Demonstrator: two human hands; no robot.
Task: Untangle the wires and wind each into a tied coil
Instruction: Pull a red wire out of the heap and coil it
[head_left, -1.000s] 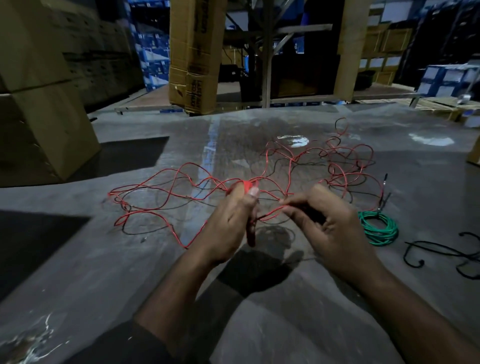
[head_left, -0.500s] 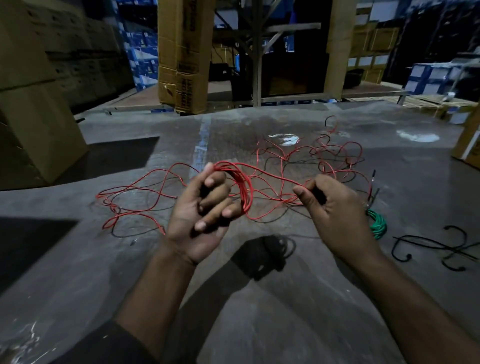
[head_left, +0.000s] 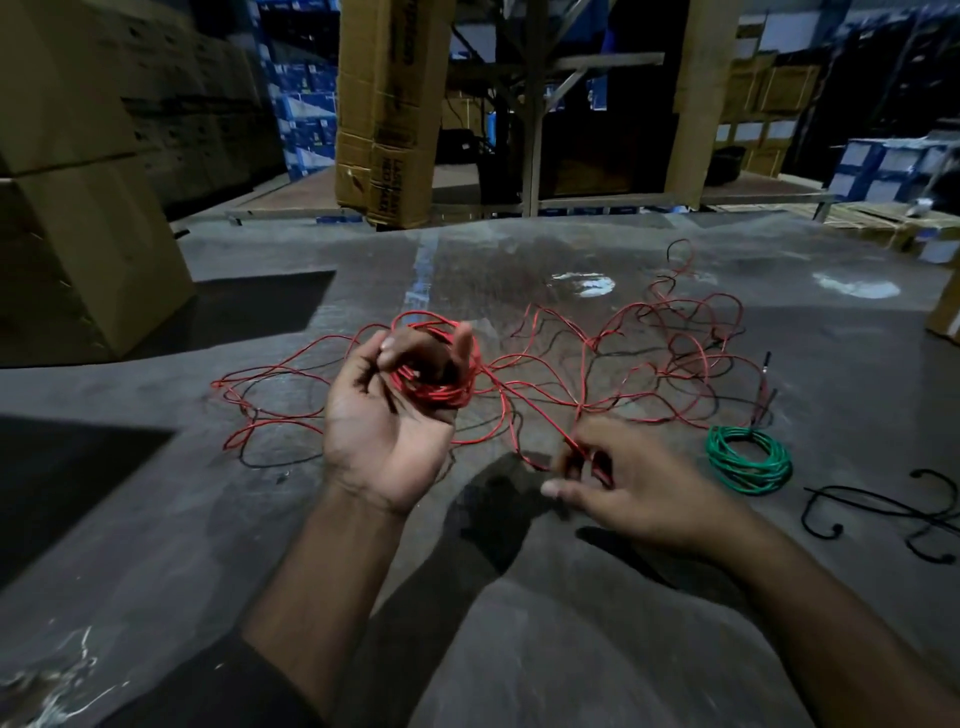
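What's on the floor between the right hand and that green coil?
In the head view, only bare grey floor lies between the right hand and the green coil; the loose red wire lies farther back.

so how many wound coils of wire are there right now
2: a red coil looped in the left hand, and a green coil on the floor right of the right hand.

The left hand (head_left: 387, 415) is raised palm up, its fingers curled through a small coil of red wire (head_left: 436, 387), while the right hand (head_left: 631, 480), lower and palm down, pinches a strand of that wire between its fingertips, both forearms bare.
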